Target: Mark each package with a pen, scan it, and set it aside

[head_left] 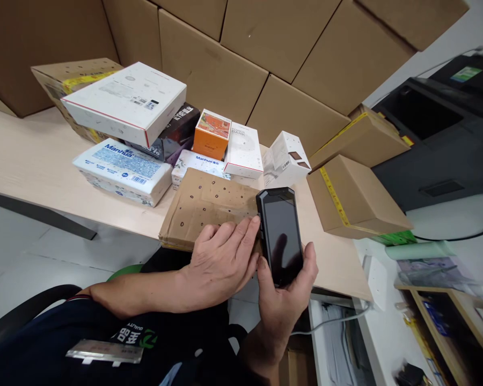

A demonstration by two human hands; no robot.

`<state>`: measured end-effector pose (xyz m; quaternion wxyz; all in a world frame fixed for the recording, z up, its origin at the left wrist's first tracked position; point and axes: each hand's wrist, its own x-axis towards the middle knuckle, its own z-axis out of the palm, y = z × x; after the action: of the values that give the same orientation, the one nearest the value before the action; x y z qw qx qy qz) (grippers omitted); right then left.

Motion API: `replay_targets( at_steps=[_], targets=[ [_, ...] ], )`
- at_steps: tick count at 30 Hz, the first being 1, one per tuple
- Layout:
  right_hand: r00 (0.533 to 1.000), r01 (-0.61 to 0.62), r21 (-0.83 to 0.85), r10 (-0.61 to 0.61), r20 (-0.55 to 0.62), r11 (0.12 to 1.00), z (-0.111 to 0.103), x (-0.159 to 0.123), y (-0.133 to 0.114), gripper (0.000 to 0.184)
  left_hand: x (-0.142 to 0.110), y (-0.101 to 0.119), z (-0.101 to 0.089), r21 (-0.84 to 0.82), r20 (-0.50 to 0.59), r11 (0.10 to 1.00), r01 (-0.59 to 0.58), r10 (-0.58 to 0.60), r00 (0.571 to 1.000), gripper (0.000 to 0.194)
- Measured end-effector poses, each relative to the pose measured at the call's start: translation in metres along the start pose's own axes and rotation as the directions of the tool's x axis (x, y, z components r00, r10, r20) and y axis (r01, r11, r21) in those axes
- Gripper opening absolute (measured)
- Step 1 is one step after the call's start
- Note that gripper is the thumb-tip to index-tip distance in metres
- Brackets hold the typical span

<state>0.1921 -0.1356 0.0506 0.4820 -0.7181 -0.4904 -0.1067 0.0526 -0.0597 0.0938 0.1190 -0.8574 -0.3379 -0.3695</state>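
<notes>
In my right hand (287,292) is a rugged black smartphone (280,230), gripped by its lower end with thumb and fingers on either side. Its screen is dark and shows a reflection. My left hand (224,254) has its fingers stretched out, and a fingertip touches the phone's left edge. Beneath that hand lies a flat brown cardboard box (203,206) marked with small hand-drawn circles, at the table's front edge. Part of the box is hidden by the left hand and the phone.
On the table (36,145) stand a tissue pack (124,171), a large white box (129,96), an orange box (211,136), a power bank box (243,150) and a small white box (285,158). Taped cartons (358,198) sit at right near a black machine (438,134). Big cartons (213,59) line the back.
</notes>
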Motion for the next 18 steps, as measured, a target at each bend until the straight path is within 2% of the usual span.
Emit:
replay_targets(
  at_steps=[10, 18],
  targets=[
    [0.997, 0.078, -0.050, -0.078, 0.014, 0.996, -0.0032, 0.0065, -0.0017, 0.084, -0.0011, -0.0009, 0.0001, -0.004, 0.027, 1.000, 0.001, -0.001, 1.000, 0.044],
    [1.000, 0.010, 0.009, -0.011, 0.017, 1.000, -0.0018, 0.0025, 0.0003, 0.086, -0.0010, 0.0005, 0.0014, -0.010, -0.001, 1.000, 0.003, -0.003, 1.000, 0.044]
  ],
)
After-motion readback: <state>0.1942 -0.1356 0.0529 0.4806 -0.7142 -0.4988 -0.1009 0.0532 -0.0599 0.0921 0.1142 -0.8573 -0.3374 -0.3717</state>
